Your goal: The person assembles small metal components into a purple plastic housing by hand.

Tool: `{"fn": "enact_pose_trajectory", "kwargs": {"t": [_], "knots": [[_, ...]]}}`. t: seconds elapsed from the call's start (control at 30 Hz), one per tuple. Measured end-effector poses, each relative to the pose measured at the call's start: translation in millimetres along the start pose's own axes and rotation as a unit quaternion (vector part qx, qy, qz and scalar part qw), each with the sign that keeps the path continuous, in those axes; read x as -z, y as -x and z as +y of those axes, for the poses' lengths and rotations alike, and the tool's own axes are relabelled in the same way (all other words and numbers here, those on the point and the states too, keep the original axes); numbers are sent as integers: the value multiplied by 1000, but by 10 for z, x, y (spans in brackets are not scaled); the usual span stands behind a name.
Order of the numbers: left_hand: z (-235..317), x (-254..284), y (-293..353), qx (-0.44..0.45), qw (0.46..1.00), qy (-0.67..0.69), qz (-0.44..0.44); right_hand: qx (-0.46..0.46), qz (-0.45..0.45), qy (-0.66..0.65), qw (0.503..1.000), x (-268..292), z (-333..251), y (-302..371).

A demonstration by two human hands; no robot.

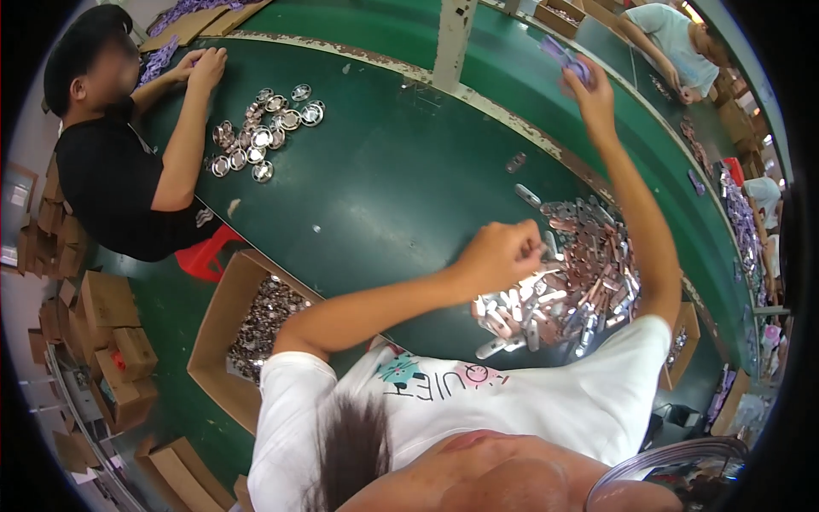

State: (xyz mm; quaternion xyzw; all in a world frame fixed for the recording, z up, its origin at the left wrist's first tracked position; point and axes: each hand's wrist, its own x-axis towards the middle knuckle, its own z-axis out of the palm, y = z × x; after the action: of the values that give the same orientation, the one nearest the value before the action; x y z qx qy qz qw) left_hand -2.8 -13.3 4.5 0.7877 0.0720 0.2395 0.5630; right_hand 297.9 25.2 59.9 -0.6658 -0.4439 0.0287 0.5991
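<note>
My left hand is curled shut at the near edge of a heap of silver and copper-coloured flat metal pieces on the green table. Its fingertips pinch a small silver piece from that heap. My right hand is stretched far out over the table's worn pale edge strip and holds a small purple packet. Two loose metal pieces lie just beyond the heap.
A person in black sits at the left, hands near purple packets, with round silver discs before them. An open cardboard box of small metal parts and a red stool stand lower left. A white post rises behind; another person works top right.
</note>
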Motion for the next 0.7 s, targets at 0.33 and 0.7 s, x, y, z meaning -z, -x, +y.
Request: {"fn": "enact_pose_trajectory", "kwargs": {"t": [0.33,0.7], "knots": [[23,81,-35,217,937,265,-66,-306,-171,-259,900,705,-1097,1917],[42,42,-47,280,890,348,-89,-201,-119,-291,928,681,-690,2140]]}}
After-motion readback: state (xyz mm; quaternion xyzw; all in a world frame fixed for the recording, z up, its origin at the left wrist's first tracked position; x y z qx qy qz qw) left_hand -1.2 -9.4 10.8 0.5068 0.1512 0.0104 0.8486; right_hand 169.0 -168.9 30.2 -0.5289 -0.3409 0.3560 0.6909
